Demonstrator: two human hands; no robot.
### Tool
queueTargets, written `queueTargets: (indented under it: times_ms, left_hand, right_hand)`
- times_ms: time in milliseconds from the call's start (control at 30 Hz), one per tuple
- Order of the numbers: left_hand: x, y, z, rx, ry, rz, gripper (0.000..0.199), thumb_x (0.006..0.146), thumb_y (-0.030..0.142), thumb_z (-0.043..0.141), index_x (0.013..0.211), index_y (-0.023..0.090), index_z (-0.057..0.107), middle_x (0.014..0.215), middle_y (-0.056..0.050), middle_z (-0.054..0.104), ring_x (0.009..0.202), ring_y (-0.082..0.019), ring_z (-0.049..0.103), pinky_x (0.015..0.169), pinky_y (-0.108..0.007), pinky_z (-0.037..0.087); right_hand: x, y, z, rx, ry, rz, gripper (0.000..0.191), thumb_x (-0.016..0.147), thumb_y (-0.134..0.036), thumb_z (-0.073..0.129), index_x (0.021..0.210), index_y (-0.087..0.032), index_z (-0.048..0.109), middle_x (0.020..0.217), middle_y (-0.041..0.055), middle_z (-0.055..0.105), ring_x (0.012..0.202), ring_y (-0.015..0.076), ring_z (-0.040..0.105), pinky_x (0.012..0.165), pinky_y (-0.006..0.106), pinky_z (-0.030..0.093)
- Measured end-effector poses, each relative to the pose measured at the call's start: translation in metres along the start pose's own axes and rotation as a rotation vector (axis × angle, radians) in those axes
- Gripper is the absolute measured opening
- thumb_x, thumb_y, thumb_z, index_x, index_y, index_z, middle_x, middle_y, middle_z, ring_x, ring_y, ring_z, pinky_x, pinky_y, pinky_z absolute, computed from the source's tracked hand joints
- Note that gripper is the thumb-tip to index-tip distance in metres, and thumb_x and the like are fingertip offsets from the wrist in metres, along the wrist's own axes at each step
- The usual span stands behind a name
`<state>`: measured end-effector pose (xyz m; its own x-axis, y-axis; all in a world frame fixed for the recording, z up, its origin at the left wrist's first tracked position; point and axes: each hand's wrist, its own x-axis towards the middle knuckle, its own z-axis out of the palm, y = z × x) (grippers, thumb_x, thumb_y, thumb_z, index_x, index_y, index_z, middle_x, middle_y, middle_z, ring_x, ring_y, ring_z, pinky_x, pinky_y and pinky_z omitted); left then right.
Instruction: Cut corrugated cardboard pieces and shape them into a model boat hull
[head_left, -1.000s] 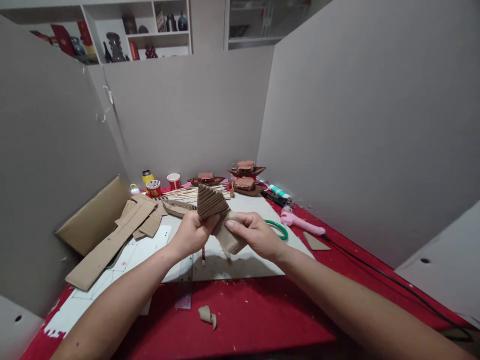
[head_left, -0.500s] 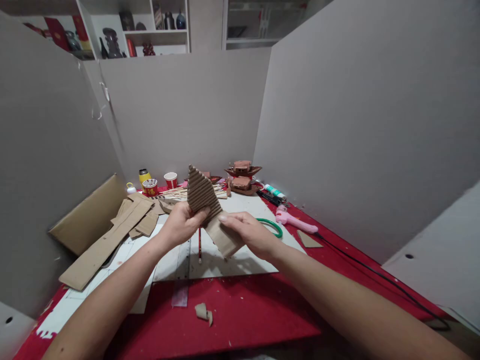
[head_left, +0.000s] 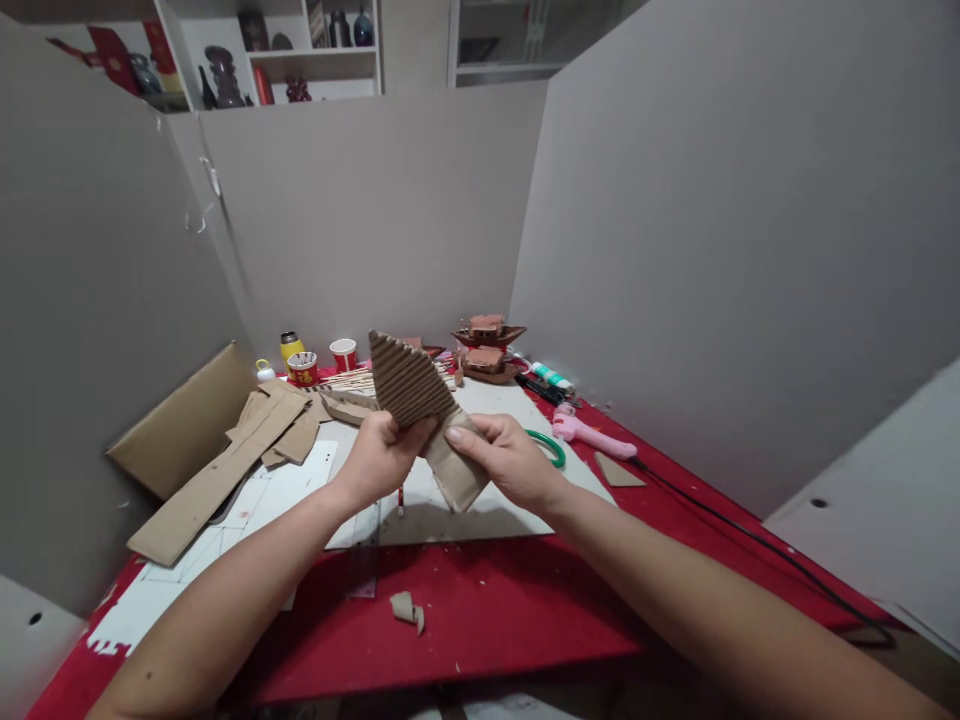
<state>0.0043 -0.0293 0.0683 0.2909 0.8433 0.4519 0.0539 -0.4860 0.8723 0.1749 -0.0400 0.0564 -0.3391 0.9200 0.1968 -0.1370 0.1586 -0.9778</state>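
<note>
Between my hands is a piece of corrugated cardboard (head_left: pixel 409 382), held up above the white board (head_left: pixel 510 515). Its upper part shows bare ridges and comes to a point; the lower part is smooth brown paper. My left hand (head_left: pixel 386 455) grips the ridged part at its lower left edge, thumb on top. My right hand (head_left: pixel 510 455) pinches the smooth part from the right, its thumb pressed on the face. Below them a pencil (head_left: pixel 400 503) and a clear ruler (head_left: pixel 363 570) lie partly hidden. Torn paper scraps (head_left: pixel 405 607) rest on the red cloth (head_left: pixel 510 620).
Cut cardboard strips (head_left: pixel 217 480) and a leaning cardboard sheet (head_left: pixel 184 420) are at left. Paper cups (head_left: pixel 303 368), wooden sticks (head_left: pixel 349 381) and model boats (head_left: pixel 487 345) stand behind. On the right lie green tape (head_left: pixel 553 452), a pink glue gun (head_left: pixel 596 437) with its cord, and a cardboard triangle (head_left: pixel 619 471).
The cardboard has turned slightly, showing more of its ridged face. My left thumb has shifted to the right along it, and both hands have moved a little right.
</note>
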Motion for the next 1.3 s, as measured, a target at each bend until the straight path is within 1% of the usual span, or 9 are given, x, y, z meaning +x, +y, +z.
queueTargets:
  times_ms: [167,300,467,567,833,967,1133,1200,1300]
  left_hand:
    - [0.004,0.008,-0.010,-0.002,0.024,-0.008,0.038,0.076,0.051,0.069,0.066,0.015,0.059,0.059,0.002,0.056,0.055,-0.012,0.049,0.051,-0.024,0.045]
    - [0.005,0.012,-0.015,-0.011,0.000,-0.033,0.038,0.076,0.051,0.069,0.071,0.014,0.062,0.065,-0.001,0.061,0.058,-0.014,0.056,0.055,-0.026,0.050]
    - [0.003,0.013,-0.013,-0.002,-0.087,-0.066,0.041,0.079,0.054,0.066,0.081,0.013,0.067,0.072,-0.004,0.066,0.062,-0.015,0.061,0.057,-0.027,0.053]
    - [0.001,0.009,-0.010,0.038,-0.112,-0.056,0.036,0.077,0.049,0.071,0.077,0.013,0.066,0.069,-0.003,0.063,0.061,-0.014,0.058,0.055,-0.024,0.050]
    - [0.000,-0.002,-0.002,0.170,-0.040,0.051,0.028,0.079,0.043,0.067,0.073,0.016,0.061,0.070,-0.001,0.060,0.067,-0.014,0.052,0.061,-0.025,0.046]
    - [0.000,0.001,-0.003,0.237,0.009,0.095,0.025,0.081,0.036,0.064,0.066,0.017,0.059,0.064,0.001,0.055,0.064,-0.013,0.046,0.060,-0.025,0.042]
    - [-0.002,0.004,-0.003,0.248,0.053,0.083,0.022,0.077,0.033,0.067,0.064,0.016,0.061,0.063,0.001,0.058,0.062,-0.013,0.049,0.058,-0.024,0.043]
    - [0.002,0.001,-0.009,0.224,0.083,0.051,0.023,0.076,0.034,0.068,0.063,0.016,0.061,0.059,0.001,0.058,0.058,-0.013,0.052,0.055,-0.024,0.044]
    - [0.013,-0.004,-0.030,0.156,0.180,-0.010,0.026,0.077,0.040,0.066,0.068,0.016,0.061,0.053,0.001,0.058,0.046,-0.014,0.055,0.046,-0.025,0.047]
  right_hand:
    - [-0.005,-0.001,-0.004,-0.016,-0.077,-0.015,0.046,0.065,-0.059,0.077,0.070,-0.014,0.069,0.061,-0.0002,0.065,0.054,0.0133,0.058,0.054,0.025,0.049]
    - [-0.007,0.000,-0.006,-0.011,-0.115,-0.017,0.045,0.067,-0.058,0.076,0.074,-0.014,0.071,0.065,0.0007,0.067,0.057,0.0139,0.060,0.058,0.026,0.051]
    - [-0.005,0.002,-0.006,0.001,-0.087,-0.027,0.043,0.073,-0.057,0.072,0.080,-0.014,0.071,0.069,0.0013,0.069,0.059,0.0136,0.061,0.061,0.025,0.050]
    - [-0.006,0.001,-0.005,-0.018,-0.062,-0.024,0.041,0.071,-0.055,0.073,0.077,-0.014,0.070,0.069,0.0013,0.069,0.060,0.0141,0.061,0.061,0.025,0.049]
    - [0.000,-0.002,-0.007,-0.048,-0.025,0.075,0.035,0.069,-0.047,0.076,0.068,-0.013,0.067,0.062,0.0000,0.064,0.054,0.0116,0.056,0.053,0.021,0.043]
    - [0.001,0.001,-0.008,-0.016,-0.063,0.078,0.041,0.067,-0.052,0.077,0.075,-0.013,0.069,0.064,-0.0001,0.067,0.055,0.0118,0.058,0.055,0.023,0.046]
    - [0.000,0.006,-0.011,0.024,-0.130,0.040,0.044,0.068,-0.056,0.077,0.076,-0.013,0.070,0.066,-0.0002,0.068,0.056,0.0119,0.060,0.059,0.024,0.049]
    - [-0.002,0.006,-0.013,0.027,-0.160,0.021,0.043,0.068,-0.056,0.077,0.074,-0.014,0.070,0.064,-0.0006,0.067,0.056,0.0117,0.060,0.059,0.024,0.049]
    - [-0.012,0.002,-0.016,0.011,-0.253,0.010,0.042,0.070,-0.055,0.077,0.067,-0.013,0.070,0.059,0.0003,0.065,0.053,0.0125,0.059,0.056,0.024,0.049]
